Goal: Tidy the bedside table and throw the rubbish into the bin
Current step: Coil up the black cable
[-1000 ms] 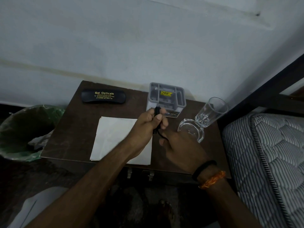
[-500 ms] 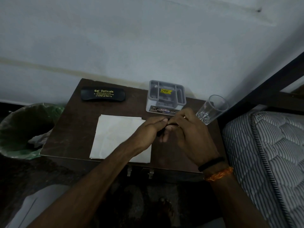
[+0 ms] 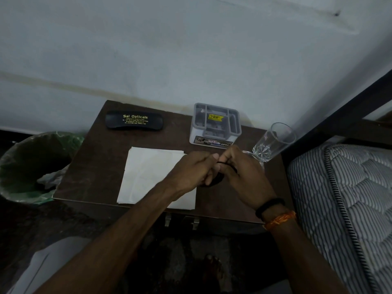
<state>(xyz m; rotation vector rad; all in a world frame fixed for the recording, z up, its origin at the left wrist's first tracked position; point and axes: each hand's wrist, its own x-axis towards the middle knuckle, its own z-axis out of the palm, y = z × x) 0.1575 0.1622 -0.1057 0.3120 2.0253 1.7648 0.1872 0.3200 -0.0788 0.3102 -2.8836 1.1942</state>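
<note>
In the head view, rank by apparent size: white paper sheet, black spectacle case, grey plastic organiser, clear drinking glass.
1. White paper sheet, partly covered by an arm.
2. Grey plastic organiser.
3. Black spectacle case and clear drinking glass look similar; not ranked.

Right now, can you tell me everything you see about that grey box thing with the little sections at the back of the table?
The grey organiser looks like moulded plastic, a squarish open-topped box split into several compartments. A yellow price sticker lies inside it, and a printed label runs along its pale front wall. It stands upright at the back of the dark bedside table, near the wall. Nothing touches it; both hands work just in front of it. What its compartments hold cannot be made out.
</note>
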